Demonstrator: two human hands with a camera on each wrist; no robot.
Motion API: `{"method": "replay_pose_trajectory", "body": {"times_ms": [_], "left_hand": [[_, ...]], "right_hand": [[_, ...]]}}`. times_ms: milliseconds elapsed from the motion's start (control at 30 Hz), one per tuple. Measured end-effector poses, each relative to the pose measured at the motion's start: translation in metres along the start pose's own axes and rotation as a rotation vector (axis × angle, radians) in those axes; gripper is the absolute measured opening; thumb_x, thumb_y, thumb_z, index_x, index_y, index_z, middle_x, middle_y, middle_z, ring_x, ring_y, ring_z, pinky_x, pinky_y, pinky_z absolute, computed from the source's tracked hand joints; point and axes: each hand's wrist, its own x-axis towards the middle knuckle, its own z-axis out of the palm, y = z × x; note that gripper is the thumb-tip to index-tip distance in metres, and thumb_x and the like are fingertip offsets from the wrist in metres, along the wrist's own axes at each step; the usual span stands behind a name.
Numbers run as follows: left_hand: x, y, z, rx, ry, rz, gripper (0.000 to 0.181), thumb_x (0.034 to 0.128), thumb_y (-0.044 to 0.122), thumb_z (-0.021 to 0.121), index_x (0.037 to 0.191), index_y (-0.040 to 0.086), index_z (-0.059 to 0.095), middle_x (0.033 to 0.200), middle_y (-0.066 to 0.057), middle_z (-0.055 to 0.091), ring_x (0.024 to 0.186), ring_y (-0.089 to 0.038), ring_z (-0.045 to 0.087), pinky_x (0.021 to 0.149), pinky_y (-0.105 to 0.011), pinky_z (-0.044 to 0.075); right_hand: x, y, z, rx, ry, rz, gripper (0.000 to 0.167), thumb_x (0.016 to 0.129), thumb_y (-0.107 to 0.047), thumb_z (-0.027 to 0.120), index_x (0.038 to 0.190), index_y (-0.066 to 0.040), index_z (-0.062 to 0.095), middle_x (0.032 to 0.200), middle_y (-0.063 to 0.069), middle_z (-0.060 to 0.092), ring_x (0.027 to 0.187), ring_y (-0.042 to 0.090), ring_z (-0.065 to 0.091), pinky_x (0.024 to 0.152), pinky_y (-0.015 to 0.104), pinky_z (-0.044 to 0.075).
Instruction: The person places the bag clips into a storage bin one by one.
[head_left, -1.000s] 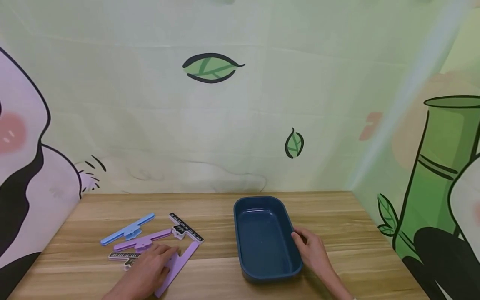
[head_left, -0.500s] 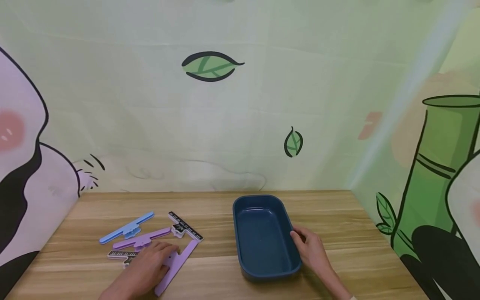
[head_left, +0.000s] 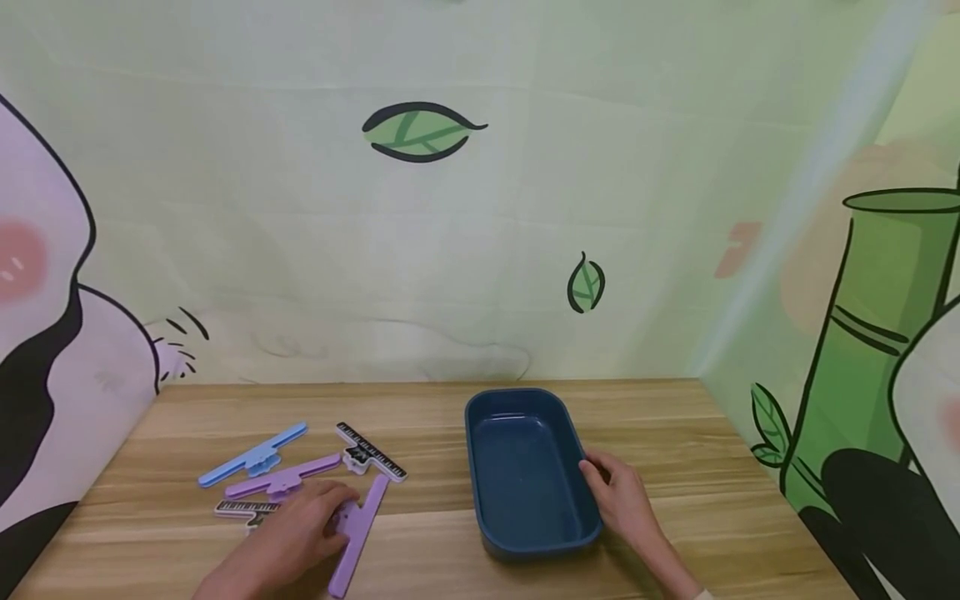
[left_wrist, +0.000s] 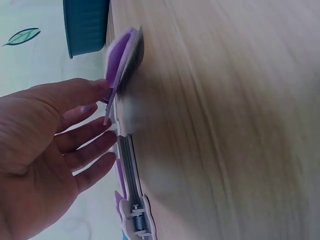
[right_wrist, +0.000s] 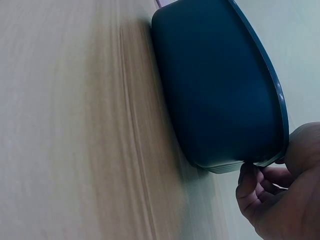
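Well, in the head view I see no clip inside the blue tub (head_left: 540,550), right of the clips. My left hand (head_left: 288,533) pinches the near purple clip (head_left: 358,542). Four more clips lie loose, farther off or left: the blue clip (head_left: 255,457), the far purple clip (head_left: 283,483) and two piano clips (head_left: 372,452). I'd guess I've hardly begun.

In the left wrist view, just my thumb and first finger nip it; the others are loose. I can't tell if it's lifted.

In the right wrist view, my right hand (right_wrist: 285,192) is bent round the tub's edge.
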Motion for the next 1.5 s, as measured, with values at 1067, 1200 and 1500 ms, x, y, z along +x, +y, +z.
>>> {"method": "replay_pose_trajectory", "body": {"times_ms": [1067, 1200, 1500], "left_hand": [[-0.006, 0.01, -0.022, -0.394, 0.112, 0.183, 0.047, 0.0875, 0.015, 0.084, 0.126, -0.005, 0.065, 0.108, -0.005, 0.065, 0.09, -0.01, 0.066, 0.077, -0.03, 0.059], [-0.006, 0.016, -0.027, -0.443, 0.126, 0.179, 0.046, 0.0885, 0.013, 0.083, 0.127, -0.005, 0.065, 0.109, -0.008, 0.066, 0.091, -0.013, 0.067, 0.077, -0.027, 0.059], [-0.006, 0.032, -0.047, -0.544, 0.077, 0.097, 0.049, 0.0922, 0.017, 0.08, 0.134, -0.002, 0.061, 0.111, -0.013, 0.067, 0.097, -0.022, 0.067, 0.078, -0.028, 0.058]], "right_hand": [[0.0, 0.0, 0.0, -0.008, -0.012, 0.005, 0.023, 0.101, -0.007, 0.066, 0.116, 0.008, 0.072, 0.105, 0.015, 0.075, 0.093, 0.021, 0.066, 0.082, 0.032, 0.055], [0.0, 0.0, 0.0, -0.007, -0.008, 0.004, 0.022, 0.101, -0.007, 0.066, 0.116, 0.008, 0.072, 0.105, 0.015, 0.075, 0.092, 0.02, 0.066, 0.081, 0.031, 0.055], [-0.001, 0.0, 0.0, -0.014, 0.004, -0.011, 0.022, 0.1, -0.006, 0.066, 0.116, 0.008, 0.072, 0.104, 0.015, 0.075, 0.091, 0.02, 0.066, 0.08, 0.031, 0.054]]}}
